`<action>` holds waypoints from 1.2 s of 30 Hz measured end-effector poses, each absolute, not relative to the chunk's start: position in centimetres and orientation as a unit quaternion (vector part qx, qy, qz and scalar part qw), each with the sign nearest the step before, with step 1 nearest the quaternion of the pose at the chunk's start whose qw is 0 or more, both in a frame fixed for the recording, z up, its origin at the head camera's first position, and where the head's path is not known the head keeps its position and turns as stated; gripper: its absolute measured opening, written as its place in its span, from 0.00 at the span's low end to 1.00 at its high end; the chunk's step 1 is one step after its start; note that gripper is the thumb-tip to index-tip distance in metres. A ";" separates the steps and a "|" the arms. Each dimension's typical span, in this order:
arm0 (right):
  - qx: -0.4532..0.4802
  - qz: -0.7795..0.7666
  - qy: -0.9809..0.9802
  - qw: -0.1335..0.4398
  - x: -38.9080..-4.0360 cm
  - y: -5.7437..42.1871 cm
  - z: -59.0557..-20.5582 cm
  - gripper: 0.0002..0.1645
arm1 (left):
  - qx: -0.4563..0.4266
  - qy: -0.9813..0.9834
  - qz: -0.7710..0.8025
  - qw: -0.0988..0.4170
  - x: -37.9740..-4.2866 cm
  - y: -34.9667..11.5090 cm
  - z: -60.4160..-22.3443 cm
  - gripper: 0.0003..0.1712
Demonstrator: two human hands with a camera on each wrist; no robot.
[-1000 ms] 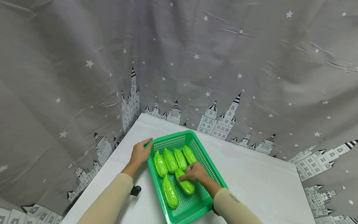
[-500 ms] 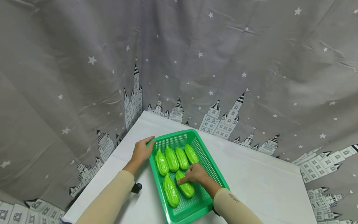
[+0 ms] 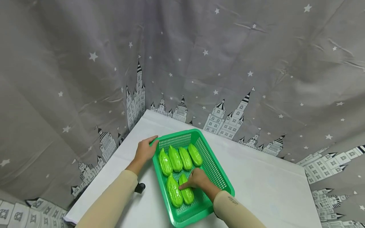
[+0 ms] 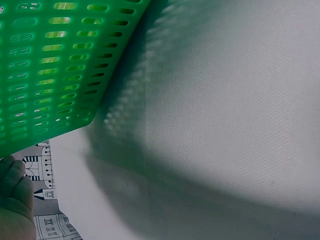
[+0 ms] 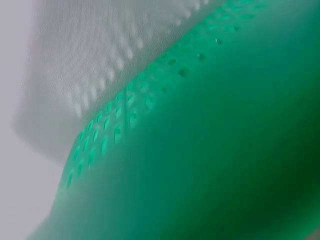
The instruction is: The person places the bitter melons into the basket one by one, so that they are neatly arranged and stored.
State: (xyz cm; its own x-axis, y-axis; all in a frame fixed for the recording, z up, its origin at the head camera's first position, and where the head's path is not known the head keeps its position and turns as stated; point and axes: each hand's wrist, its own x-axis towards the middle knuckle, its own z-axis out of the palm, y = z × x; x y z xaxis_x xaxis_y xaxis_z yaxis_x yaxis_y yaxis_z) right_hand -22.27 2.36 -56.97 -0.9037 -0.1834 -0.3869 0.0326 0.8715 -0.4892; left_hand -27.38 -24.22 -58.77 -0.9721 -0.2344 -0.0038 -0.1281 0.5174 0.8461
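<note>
A green plastic basket [image 3: 219, 169] with slotted walls stands tilted across the white table. My left hand [image 3: 144, 151] grips its far left corner, thumb over the rim. Inside lie several glossy, ridged green gourds that look like bitter melons. In the near half, my right hand [image 3: 199, 180] holds one bitter melon [image 3: 187, 195], thumb on its left side; the fingers beyond it are mostly hidden. That gourd lies beside another bitter melon [image 3: 175, 193] on its left. A back row includes a bitter melon [image 3: 195, 155] at the right. The right wrist view shows only the blurred basket wall [image 5: 145, 120].
White cloth [image 3: 265, 186] covers the table around the basket. A grey curtain [image 3: 182, 53] with stars and castles hangs close behind the table and along its left side. A small black object [image 3: 139, 188] shows by the left wrist.
My right hand has shifted the held bitter melon left and turned it more upright, bringing it alongside its neighbour. The left hand stays on the basket corner. The head view has tilted slightly.
</note>
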 end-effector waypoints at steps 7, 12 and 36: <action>-0.040 -0.253 0.943 0.212 -22.2 2.3 -56.7 0.35 | 0.100 -0.873 -0.474 0.062 -27.6 -24.2 -58.2 0.25; -0.040 -0.280 0.936 0.209 -22.4 2.6 -56.2 0.33 | 0.101 -0.874 -0.471 0.057 -27.7 -24.2 -58.1 0.25; -0.085 -0.658 0.747 0.043 -24.2 3.3 -55.2 0.40 | 0.105 -0.875 -0.469 0.057 -27.2 -24.2 -58.1 0.25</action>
State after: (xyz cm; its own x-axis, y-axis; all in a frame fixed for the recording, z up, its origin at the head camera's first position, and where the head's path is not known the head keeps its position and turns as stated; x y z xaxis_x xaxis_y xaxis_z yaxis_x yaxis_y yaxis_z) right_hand -24.20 3.30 -55.24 -0.9819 -0.1833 0.0481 -0.0706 0.1184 -0.9905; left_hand -27.23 -24.20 -58.05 -0.9715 -0.2370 0.0026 -0.1293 0.5388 0.8324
